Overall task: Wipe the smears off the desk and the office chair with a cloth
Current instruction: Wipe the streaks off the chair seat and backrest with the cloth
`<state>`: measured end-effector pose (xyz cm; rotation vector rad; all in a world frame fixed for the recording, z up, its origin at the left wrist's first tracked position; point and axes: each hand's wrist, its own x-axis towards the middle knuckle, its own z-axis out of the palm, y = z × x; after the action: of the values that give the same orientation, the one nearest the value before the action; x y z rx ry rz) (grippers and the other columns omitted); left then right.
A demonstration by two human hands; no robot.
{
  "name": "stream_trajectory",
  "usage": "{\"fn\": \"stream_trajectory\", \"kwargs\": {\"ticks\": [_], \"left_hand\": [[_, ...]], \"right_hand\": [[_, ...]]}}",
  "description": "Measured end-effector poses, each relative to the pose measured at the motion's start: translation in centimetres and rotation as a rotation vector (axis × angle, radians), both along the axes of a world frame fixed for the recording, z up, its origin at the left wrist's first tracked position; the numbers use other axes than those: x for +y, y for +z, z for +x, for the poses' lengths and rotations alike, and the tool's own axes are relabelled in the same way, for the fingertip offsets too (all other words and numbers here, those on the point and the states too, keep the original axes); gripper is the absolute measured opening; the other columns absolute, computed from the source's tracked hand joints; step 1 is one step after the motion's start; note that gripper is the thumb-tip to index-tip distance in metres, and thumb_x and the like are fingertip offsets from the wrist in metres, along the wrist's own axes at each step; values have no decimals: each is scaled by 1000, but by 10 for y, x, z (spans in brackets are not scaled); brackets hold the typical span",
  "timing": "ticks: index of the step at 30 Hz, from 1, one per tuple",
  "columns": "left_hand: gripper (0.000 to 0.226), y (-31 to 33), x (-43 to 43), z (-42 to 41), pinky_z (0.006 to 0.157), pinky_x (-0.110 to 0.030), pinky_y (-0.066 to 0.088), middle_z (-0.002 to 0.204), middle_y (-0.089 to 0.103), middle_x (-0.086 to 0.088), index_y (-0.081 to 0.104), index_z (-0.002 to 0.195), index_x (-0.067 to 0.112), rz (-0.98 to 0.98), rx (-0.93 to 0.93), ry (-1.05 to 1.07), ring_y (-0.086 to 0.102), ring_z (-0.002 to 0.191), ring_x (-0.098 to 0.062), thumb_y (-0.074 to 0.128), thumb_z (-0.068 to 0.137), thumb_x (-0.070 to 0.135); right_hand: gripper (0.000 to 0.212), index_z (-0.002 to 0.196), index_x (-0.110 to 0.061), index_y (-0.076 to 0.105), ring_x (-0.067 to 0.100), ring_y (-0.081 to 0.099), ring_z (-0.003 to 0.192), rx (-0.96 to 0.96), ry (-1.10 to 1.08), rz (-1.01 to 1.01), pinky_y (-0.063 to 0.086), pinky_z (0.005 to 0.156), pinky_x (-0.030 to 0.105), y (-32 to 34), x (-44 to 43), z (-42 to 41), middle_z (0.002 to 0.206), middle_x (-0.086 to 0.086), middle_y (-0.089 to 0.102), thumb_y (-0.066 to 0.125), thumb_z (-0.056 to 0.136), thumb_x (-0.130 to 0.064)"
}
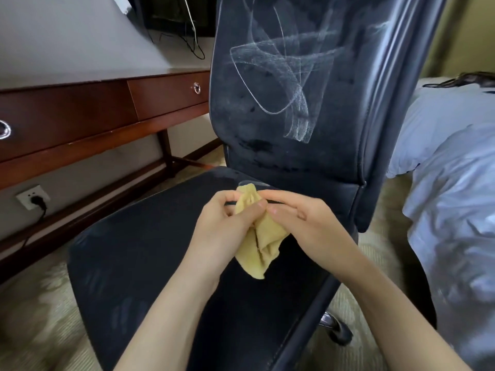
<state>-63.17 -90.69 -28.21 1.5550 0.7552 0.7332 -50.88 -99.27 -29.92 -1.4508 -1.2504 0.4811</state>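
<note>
Plainly, in the head view, the yellow cloth [261,236] sits just above the seat [139,250] of the office chair [334,145], bunched between both hands. The left hand [222,223] pinches its upper fold with thumb and fingers [251,210], and the right hand [302,218] closes on the same fold from the other side, so both sets of fingers are clamped on fabric while the lower part hangs in loose pleats. It looks thin, light and limp, with no stiffness of its own, so it would likely wipe best gathered into a pad under a flat palm rather than held by one corner. The pale smears [281,76] loop across the dark backrest [267,135], well above the hands, and the padding there would probably give under pressure. The chair stands on a caster [337,328] and may roll or swivel when pushed, so bracing it seems wise. To the left is the worktop [80,49], with a wooden drawer [168,95] under it and thin cables [192,41] trailing at its far edge; whether its grey top carries smears cannot be told. A wall socket [33,200] with a plug sits low beneath it, and a bed [455,183] with pale bedding crowds the chair's right side
</note>
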Motion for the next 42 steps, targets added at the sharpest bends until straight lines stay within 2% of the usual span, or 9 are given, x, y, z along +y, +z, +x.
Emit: {"fn": "stream_trajectory", "kwargs": {"ticks": [6,9,11,16,19,23,27,34,42], "left_hand": [[32,-4,-9,29,86,-33,53,116,68,-7,59,125,16,-298,-313,-426,65,104,-20,50,95,26],[24,-25,-11,41,85,-25,49,106,71,5,61,117,26,-235,-108,-297,66,102,-9,53,95,28],[18,-45,-9,39,75,-17,46,96,72,8,63,109,27,-188,77,-149,66,92,-4,58,92,30],[19,-93,18,12,94,-30,41,111,63,12,65,101,33,348,575,93,50,113,-14,48,94,30],[36,-111,28,3,110,-30,22,143,42,9,47,135,28,556,740,156,26,135,-16,37,100,32],[55,-128,23,4,117,-38,-9,160,-4,3,8,151,25,708,905,114,-18,145,-19,17,100,46],[64,-136,22,4,114,-41,-17,158,-20,2,-9,151,27,837,984,105,-40,132,-17,-6,93,53],[81,-137,21,5,113,-37,-19,157,-22,3,-12,150,27,852,960,113,-41,132,-16,-29,74,51],[56,-141,24,5,118,-36,-12,159,-16,0,-11,151,21,815,876,153,-28,142,-18,8,100,34]], "right_hand": [[62,133,-41,48,3,51,120,-249,-330,298,43,92,12,-28,-13,21,126,-25,56,71,77,-24],[56,130,-34,53,-9,46,118,-467,-410,175,39,97,13,-49,-5,25,122,-34,52,68,82,-11],[47,128,-22,57,3,52,116,-585,-381,14,46,96,29,-74,-1,18,122,-17,60,66,83,-9],[37,105,-23,68,9,63,94,-860,-259,-16,49,90,31,-96,2,10,98,-13,70,55,80,-48],[44,116,-31,64,9,49,121,-905,-222,-91,25,111,36,-82,10,33,119,-17,62,52,81,-56],[57,144,-42,30,3,3,143,-1069,109,-394,-7,117,37,-93,29,52,153,-25,18,39,90,-61],[51,145,-45,25,0,7,143,-972,34,-408,-2,116,27,-110,43,72,153,-28,14,34,96,-55],[46,144,-40,30,13,20,141,-760,-342,-638,13,113,35,-114,96,124,152,-17,28,35,99,-46],[46,138,-47,37,11,25,137,-801,-185,-513,16,112,34,-117,107,62,147,-23,34,36,93,-53]]}}
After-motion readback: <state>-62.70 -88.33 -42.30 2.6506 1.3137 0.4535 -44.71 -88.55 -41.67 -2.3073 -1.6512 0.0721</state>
